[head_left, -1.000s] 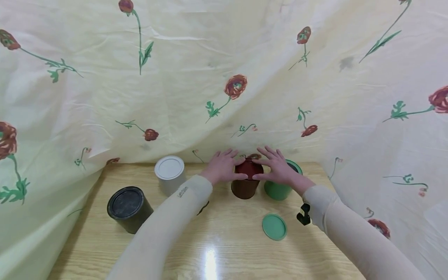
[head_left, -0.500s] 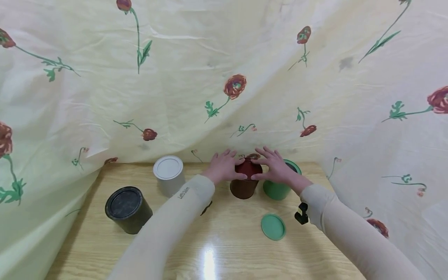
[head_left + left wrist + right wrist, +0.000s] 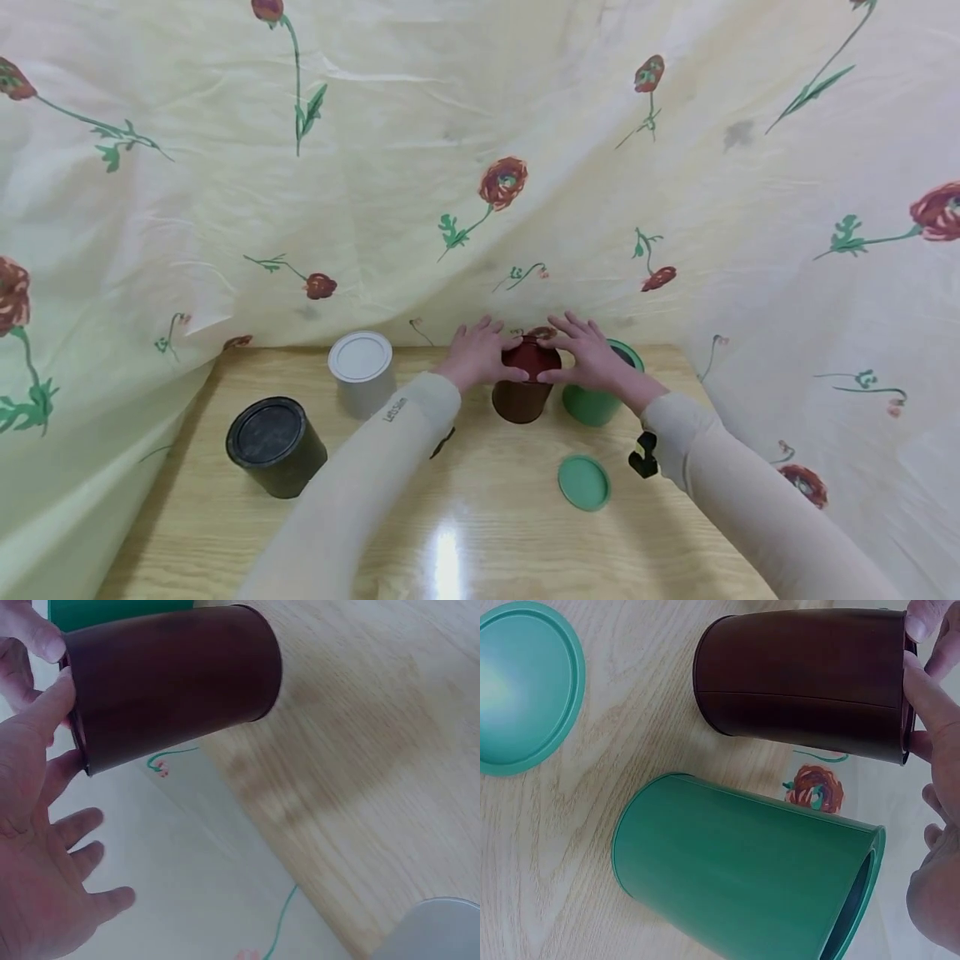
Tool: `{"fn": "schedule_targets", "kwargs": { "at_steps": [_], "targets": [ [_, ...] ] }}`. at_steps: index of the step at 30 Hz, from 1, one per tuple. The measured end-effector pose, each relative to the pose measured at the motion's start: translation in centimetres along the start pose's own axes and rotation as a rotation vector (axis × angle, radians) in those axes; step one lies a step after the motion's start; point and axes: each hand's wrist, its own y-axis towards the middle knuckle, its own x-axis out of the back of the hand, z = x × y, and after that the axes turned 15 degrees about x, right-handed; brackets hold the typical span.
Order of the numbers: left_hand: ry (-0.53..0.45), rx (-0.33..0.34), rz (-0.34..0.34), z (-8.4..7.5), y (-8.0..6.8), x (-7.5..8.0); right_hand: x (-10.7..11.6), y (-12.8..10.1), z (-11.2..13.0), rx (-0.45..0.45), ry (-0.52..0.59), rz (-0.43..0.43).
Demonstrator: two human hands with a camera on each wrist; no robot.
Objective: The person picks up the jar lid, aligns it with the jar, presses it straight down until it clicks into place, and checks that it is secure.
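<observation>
A dark red metal can (image 3: pixel 519 404) stands upright on the wooden table near the back, its dark red lid (image 3: pixel 532 360) on top. My left hand (image 3: pixel 478 357) grips the lid's left side, thumb at the near edge and index finger at the far edge. From the right, my right hand (image 3: pixel 591 357) grips it the same way. The remaining fingers of both hands spread past the rim. Partly behind the right hand is a green can (image 3: pixel 742 862) with its top uncovered. Its round green lid (image 3: pixel 584 483) lies flat in front of it.
To the left stand a lidded white can (image 3: pixel 362 360) and, closer, a lidded black can (image 3: pixel 276 446). Cream cloth (image 3: pixel 390 192) printed with red flowers hangs along the back and sides of the table (image 3: pixel 495 533).
The view shifts slightly. Both hands stay at the dark red lid, and the cans and the loose green lid keep their places.
</observation>
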Motion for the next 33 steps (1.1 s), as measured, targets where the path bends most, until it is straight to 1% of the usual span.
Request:
{"fn": "schedule_targets", "kwargs": {
  "at_steps": [3, 9, 13, 16, 20, 26, 29, 33],
  "targets": [
    [0.034, -0.048, -0.049, 0.3, -0.4, 0.0, 0.1, -0.2, 0.1, 0.010, 0.002, -0.003],
    [0.064, -0.104, -0.100, 1.1, -0.6, 0.0, 0.1, -1.2, 0.2, 0.009, -0.014, -0.014],
    [0.076, -0.140, -0.116, 1.8, -1.2, 0.3, 0.5, -2.0, 0.6, 0.036, -0.029, -0.044],
    [0.083, -0.165, -0.124, 2.4, -1.6, 0.2, 0.8, -2.7, 1.2, 0.070, -0.037, -0.070],
    [0.086, -0.194, -0.155, 3.2, -2.2, -0.2, 0.9, -3.9, 2.0, 0.099, -0.045, -0.091],
    [0.078, -0.255, -0.225, 4.0, -4.0, -0.6, 0.8, -5.4, 3.3, 0.129, -0.044, -0.115],
    [0.087, -0.264, -0.245, 4.2, -5.0, -1.0, 0.5, -6.1, 3.9, 0.143, -0.052, -0.125],
    [0.089, -0.255, -0.255, 4.3, -6.4, -1.7, 0.0, -7.1, 4.5, 0.165, -0.055, -0.139]
  ]
}}
